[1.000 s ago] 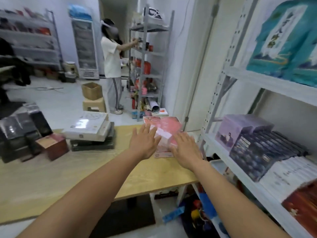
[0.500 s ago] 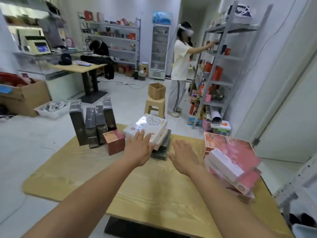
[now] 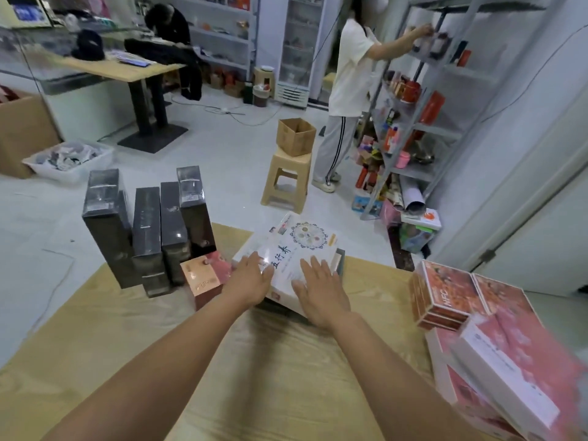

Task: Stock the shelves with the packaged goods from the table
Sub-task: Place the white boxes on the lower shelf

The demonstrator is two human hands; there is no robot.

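A flat white box point(image 3: 299, 246) with blue characters lies on top of a darker box at the far edge of the wooden table point(image 3: 222, 361). My left hand point(image 3: 251, 280) reaches its near left corner with fingers straight. My right hand point(image 3: 319, 289) lies on its near right part, fingers spread flat. Several tall black boxes point(image 3: 149, 230) stand upright to the left, with a small red-brown box point(image 3: 203, 278) in front of them. Pink and red boxes point(image 3: 496, 338) are piled at the table's right end.
A person in a white shirt point(image 3: 350, 74) works at a grey metal shelf point(image 3: 423, 116) beyond the table. A cardboard box sits on a beige stool point(image 3: 288, 179). Another person point(image 3: 178, 36) bends over a far table. A white bin point(image 3: 68, 159) rests on the floor at left.
The view swung left from the pink boxes and the shelf to the white box. Both hands moved forward onto the white box's near edge.
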